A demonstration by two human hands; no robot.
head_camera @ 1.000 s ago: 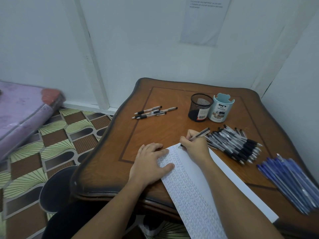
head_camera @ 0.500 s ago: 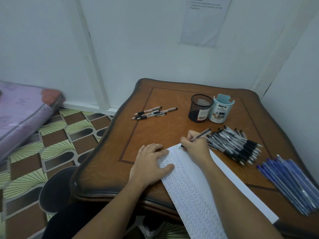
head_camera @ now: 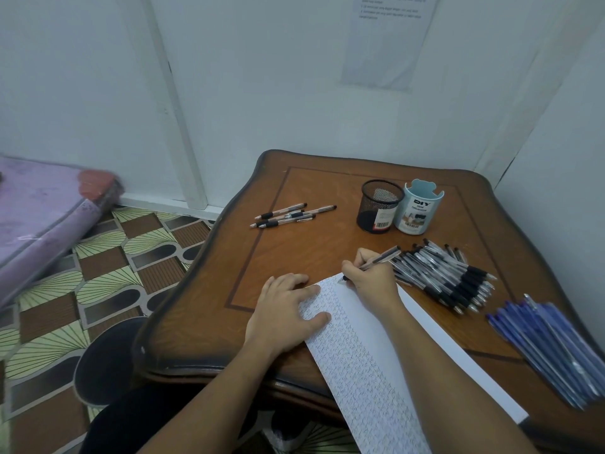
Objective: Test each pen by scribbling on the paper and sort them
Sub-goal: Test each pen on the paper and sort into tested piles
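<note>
A long strip of paper (head_camera: pixel 357 358) runs from the near edge of the brown wooden worktop (head_camera: pixel 311 253) toward its middle and hangs over the near edge. Its left part is filled with rows of small scribbles, and its right part is blank.

The left hand (head_camera: pixel 284 309) lies flat with its fingers spread and straight. The palm is on the wood and the fingertips press on the left edge of the paper. Just beyond it, the right hand (head_camera: pixel 370 278) has its fingers curled round a pen (head_camera: pixel 383 257). The pen's tip touches the far end of the paper, and its barrel slants up and to the right.

A heap of blue pens (head_camera: pixel 550 342) lies at the right edge of the worktop. A larger heap of black-grip pens (head_camera: pixel 448 276) lies just beside the right hand.

Farther back on the left, a small group of pens (head_camera: pixel 288 215) lies roughly side by side, well apart from the heaps. A black mesh cup (head_camera: pixel 376 208) and a pale blue organiser cup (head_camera: pixel 417 209) stand upright and touching near the far right. I cannot tell what is inside either cup.

A printed sheet (head_camera: pixel 389 40) hangs on the white wall behind. To the left are a patterned floor (head_camera: pixel 98 273) and a purple mattress (head_camera: pixel 39 217).
</note>
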